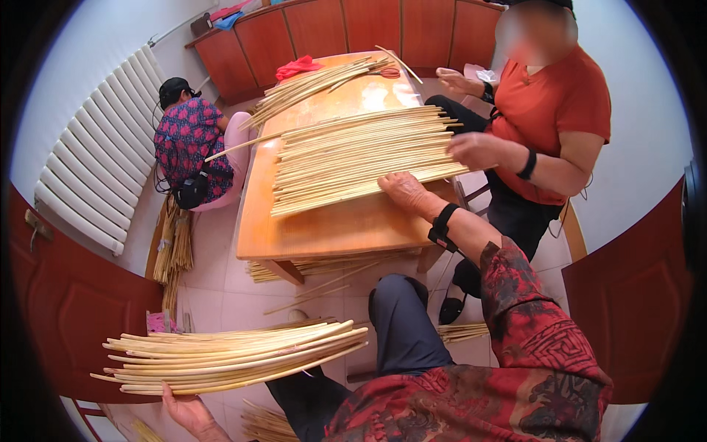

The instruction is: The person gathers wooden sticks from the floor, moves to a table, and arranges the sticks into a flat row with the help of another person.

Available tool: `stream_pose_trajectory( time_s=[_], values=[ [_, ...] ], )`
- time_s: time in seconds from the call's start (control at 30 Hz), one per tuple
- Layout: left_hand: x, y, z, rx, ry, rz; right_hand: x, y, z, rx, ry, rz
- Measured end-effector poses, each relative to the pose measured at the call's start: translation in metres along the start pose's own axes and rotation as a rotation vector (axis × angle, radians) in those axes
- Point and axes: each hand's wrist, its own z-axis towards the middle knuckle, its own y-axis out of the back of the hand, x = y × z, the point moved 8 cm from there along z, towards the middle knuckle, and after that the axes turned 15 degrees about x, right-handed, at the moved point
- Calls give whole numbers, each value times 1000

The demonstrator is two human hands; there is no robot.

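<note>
At the lower left, my left hand (190, 414) grips the near edge of a curved bundle of pale sticks (236, 359), thumb against the edge and its other fingers partly hidden beneath. This bundle extends toward my left knee. My right hand (403, 191) reaches over the wooden table (261, 236), fingers curled at the near edge of a flat layer of similar sticks (353, 158) laid side by side. Whether these sticks are joined I cannot tell. Across that layer's far side slants one longer stick (247, 147).
A co-worker in an orange shirt (549, 92) sits at the right, one hand (475, 149) near the layer's right end. Another person (191, 144) crouches at the left. Loose sticks (317, 85), red scissors (389, 72) and a red cloth (297, 67) lie at the table's far end. More bundles (177, 239) stand on the floor.
</note>
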Motion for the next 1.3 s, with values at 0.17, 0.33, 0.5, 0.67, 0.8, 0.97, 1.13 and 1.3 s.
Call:
stream_pose_trajectory(
  time_s=[0.17,0.33,0.5,0.67,0.8,0.97,1.13,1.3],
  values=[
    [9,-9,-5,-29,29,-41,11,4,9,41,-29,68],
    [16,-4,-6,19,35,-39,26,-11,-7,112,-83,158],
    [12,-5,-9,62,27,-38,36,-9,-15,231,-50,290],
    [16,-13,-13,37,11,-89,21,-8,-14,120,-125,244],
    [7,-13,-19,8,3,-67,36,-20,-25,158,-9,214],
    [7,-25,-4,98,17,-144,14,-15,-46,27,-36,191],
    [-11,-55,15,135,-75,-78,77,48,-52,140,42,502],
    [-42,-68,60,146,-29,-93,186,52,-69,706,467,1020]
  ],
)
